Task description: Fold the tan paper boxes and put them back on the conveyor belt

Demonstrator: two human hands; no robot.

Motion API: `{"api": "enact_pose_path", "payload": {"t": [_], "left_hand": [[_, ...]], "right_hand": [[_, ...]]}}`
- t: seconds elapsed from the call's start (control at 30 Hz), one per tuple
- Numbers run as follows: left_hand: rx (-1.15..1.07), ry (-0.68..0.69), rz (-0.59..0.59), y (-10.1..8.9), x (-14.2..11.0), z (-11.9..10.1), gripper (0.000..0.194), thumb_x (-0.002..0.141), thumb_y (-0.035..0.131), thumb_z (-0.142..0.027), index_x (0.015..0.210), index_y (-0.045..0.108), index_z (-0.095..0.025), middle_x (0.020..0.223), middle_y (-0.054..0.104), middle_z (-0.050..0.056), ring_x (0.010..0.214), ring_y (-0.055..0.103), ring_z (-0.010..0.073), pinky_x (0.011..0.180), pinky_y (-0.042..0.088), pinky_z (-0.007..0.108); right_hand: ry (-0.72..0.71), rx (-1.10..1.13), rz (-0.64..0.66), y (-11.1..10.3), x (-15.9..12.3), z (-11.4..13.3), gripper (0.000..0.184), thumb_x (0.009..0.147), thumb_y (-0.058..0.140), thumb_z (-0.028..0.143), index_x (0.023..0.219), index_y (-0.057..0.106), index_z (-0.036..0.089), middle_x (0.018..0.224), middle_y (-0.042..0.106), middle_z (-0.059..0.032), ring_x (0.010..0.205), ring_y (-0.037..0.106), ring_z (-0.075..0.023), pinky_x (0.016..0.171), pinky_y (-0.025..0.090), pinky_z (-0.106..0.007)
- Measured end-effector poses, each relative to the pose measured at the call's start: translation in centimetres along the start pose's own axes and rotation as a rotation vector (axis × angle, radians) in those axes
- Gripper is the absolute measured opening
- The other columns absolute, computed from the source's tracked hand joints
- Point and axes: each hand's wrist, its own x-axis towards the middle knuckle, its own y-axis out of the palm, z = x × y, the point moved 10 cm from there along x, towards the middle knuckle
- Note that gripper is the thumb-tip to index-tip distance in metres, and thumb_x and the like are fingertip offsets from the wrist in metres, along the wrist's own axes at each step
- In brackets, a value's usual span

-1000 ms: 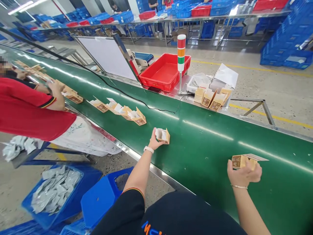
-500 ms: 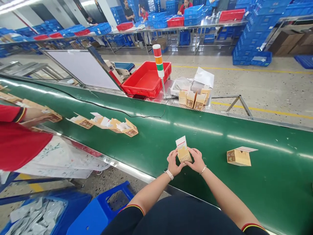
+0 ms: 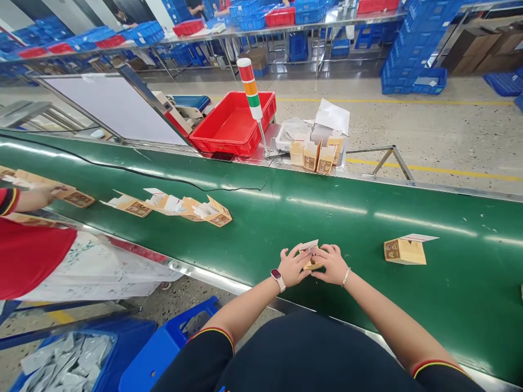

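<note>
Both my hands grip one small tan carton [image 3: 311,257] just above the green conveyor belt [image 3: 335,228]. My left hand [image 3: 293,265], with a watch on the wrist, wraps its left side. My right hand [image 3: 334,263], with a bracelet, holds the right side. The carton's white top flap is folded down almost flat. Another tan carton [image 3: 404,251] with its flap open lies on the belt to the right, apart from my hands. A row of several open cartons [image 3: 180,206] lies on the belt to the left.
A co-worker in a red shirt [image 3: 28,250] reaches onto the belt at far left. Beyond the belt stand a red bin [image 3: 232,126], a signal light pole [image 3: 251,92], upright cartons [image 3: 312,155] and a white board [image 3: 110,106]. Blue bins [image 3: 81,359] of silver pouches sit on the floor.
My left hand picked the carton off the belt and brought it in; my right hand let go of the other carton and joined it. The upright flap has been pressed down.
</note>
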Motion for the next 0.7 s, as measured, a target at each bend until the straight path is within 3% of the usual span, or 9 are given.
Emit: {"api": "enact_pose_path", "payload": {"t": [0.13,0.2,0.27,0.33,0.4,0.47,0.53,0.6,0.7], "left_hand": [[-0.059,-0.027,0.140,0.0,1.8,-1.1,0.035,0.091,0.043,-0.047,0.119,0.060,-0.034,0.125,0.064,0.003,0.123,0.046,0.0295,0.101,0.025,0.061],[-0.113,-0.052,0.166,0.2,2.6,-1.2,0.034,0.091,0.043,-0.045,0.119,0.060,-0.036,0.125,0.063,0.002,0.122,0.047,0.0290,0.103,0.024,0.063],[-0.191,-0.059,0.137,0.4,3.1,-1.2,0.032,0.091,0.042,-0.040,0.117,0.061,-0.036,0.125,0.062,0.002,0.120,0.050,0.0281,0.102,0.028,0.061],[-0.300,-0.052,0.014,0.4,3.1,-1.2,0.030,0.090,0.044,-0.034,0.112,0.063,-0.031,0.119,0.064,0.006,0.115,0.054,0.0262,0.100,0.034,0.055],[-0.424,-0.067,-0.206,-0.1,2.5,-0.7,0.023,0.086,0.051,-0.031,0.105,0.064,-0.025,0.110,0.066,0.010,0.110,0.057,0.0247,0.098,0.040,0.049],[-0.539,-0.185,-0.448,-0.1,1.2,0.8,0.025,0.078,0.063,-0.031,0.101,0.061,-0.021,0.107,0.063,0.011,0.108,0.057,0.0251,0.096,0.043,0.046],[-0.684,-0.400,-0.564,1.5,0.2,2.7,0.038,0.070,0.072,-0.032,0.103,0.058,-0.020,0.105,0.060,0.010,0.103,0.059,0.0243,0.091,0.047,0.044],[-0.907,-0.583,-0.477,4.5,0.7,3.4,0.041,0.071,0.073,-0.032,0.106,0.056,-0.019,0.100,0.061,0.008,0.093,0.062,0.0207,0.084,0.051,0.038],[-1.238,-0.666,-0.210,8.3,2.9,1.6,0.028,0.079,0.066,-0.034,0.102,0.057,-0.020,0.091,0.065,0.006,0.081,0.063,0.0175,0.077,0.053,0.035]], "right_hand": [[-0.068,0.167,0.010,-0.8,0.1,-0.1,0.022,0.084,0.059,0.045,0.094,0.071,0.030,0.096,0.071,-0.0050,0.093,0.054,-0.0256,0.086,0.043,-0.048],[-0.030,0.294,-0.115,-1.4,-0.6,-0.8,0.024,0.088,0.053,0.043,0.083,0.070,0.027,0.092,0.070,-0.0054,0.089,0.056,-0.0234,0.081,0.047,-0.044],[0.126,0.389,-0.309,-1.8,-1.8,-2.5,0.034,0.091,0.048,0.042,0.066,0.063,0.024,0.093,0.066,-0.0073,0.086,0.057,-0.0221,0.079,0.050,-0.043],[0.354,0.430,-0.510,-1.6,-3.6,-4.5,0.040,0.089,0.048,0.044,0.056,0.052,0.022,0.095,0.061,-0.0097,0.085,0.059,-0.0219,0.077,0.052,-0.043],[0.569,0.445,-0.658,-0.8,-5.6,-6.0,0.035,0.083,0.055,0.049,0.061,0.049,0.022,0.096,0.054,-0.0106,0.083,0.059,-0.0223,0.070,0.055,-0.041],[0.711,0.451,-0.732,0.2,-6.9,-6.9,0.031,0.076,0.060,0.051,0.073,0.049,0.022,0.096,0.050,-0.0090,0.079,0.058,-0.0208,0.061,0.055,-0.038],[0.768,0.451,-0.753,1.0,-7.5,-7.5,0.033,0.074,0.062,0.050,0.085,0.048,0.023,0.095,0.048,-0.0066,0.072,0.057,-0.0179,0.054,0.054,-0.034],[0.770,0.448,-0.752,1.6,-7.7,-8.0,0.033,0.074,0.061,0.049,0.092,0.047,0.024,0.091,0.048,-0.0047,0.067,0.055,-0.0160,0.051,0.053,-0.032],[0.762,0.452,-0.747,2.0,-7.8,-8.6,0.031,0.077,0.057,0.047,0.097,0.046,0.025,0.088,0.048,-0.0039,0.065,0.054,-0.0162,0.051,0.053,-0.031]]}}
